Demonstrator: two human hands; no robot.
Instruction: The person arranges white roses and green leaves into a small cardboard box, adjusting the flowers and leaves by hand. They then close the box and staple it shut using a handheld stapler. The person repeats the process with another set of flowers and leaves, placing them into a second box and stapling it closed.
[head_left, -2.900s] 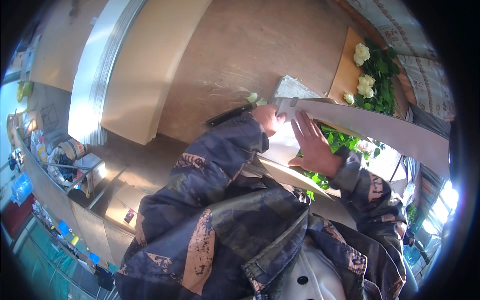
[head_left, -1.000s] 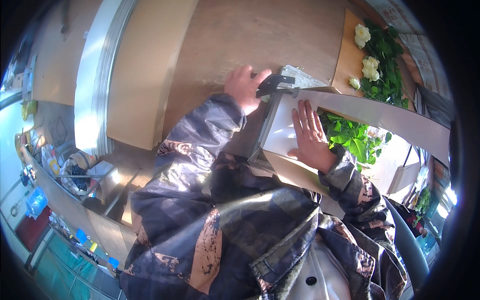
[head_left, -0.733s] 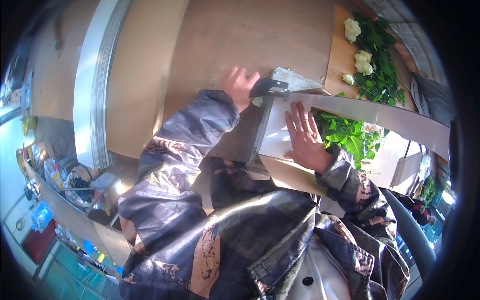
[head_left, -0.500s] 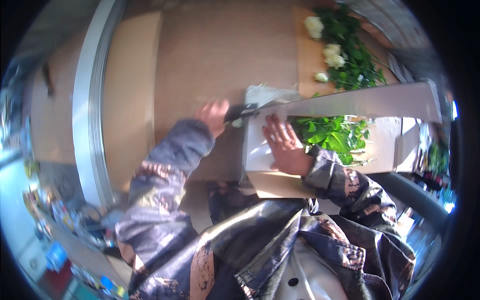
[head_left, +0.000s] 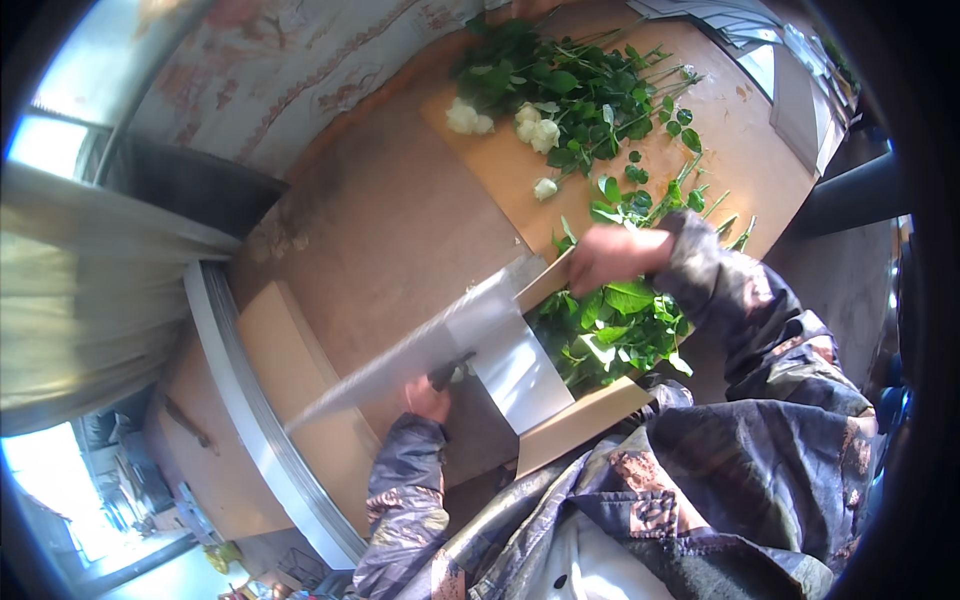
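Observation:
A cardboard box with a white face (head_left: 525, 385) lies in front of me, with leafy green stems (head_left: 625, 310) inside it. My left hand (head_left: 428, 402) is closed round a black-handled tool (head_left: 445, 374) beside the box's left side; the tool's far end is unclear. My right hand (head_left: 608, 258), blurred, has its fingers curled at the far edge of the box, at a narrow brown flap (head_left: 543, 284). A long, pale flap (head_left: 395, 350), smeared by motion, stretches out to the left above my left hand. Another brown flap (head_left: 585, 425) is folded out towards me.
Cut white roses (head_left: 537, 130) with leafy stems lie on a tan cardboard sheet (head_left: 475, 150) at the far side of the table. A stack of flat white-edged sheets (head_left: 250, 400) stands at the left. Flat pieces (head_left: 800, 100) lie at the far right; a hammer-like tool (head_left: 190, 425) is at far left.
My right hand has lifted off the white face and moved to the box's far edge. The long flap has swung from the right over to the left. The view has turned.

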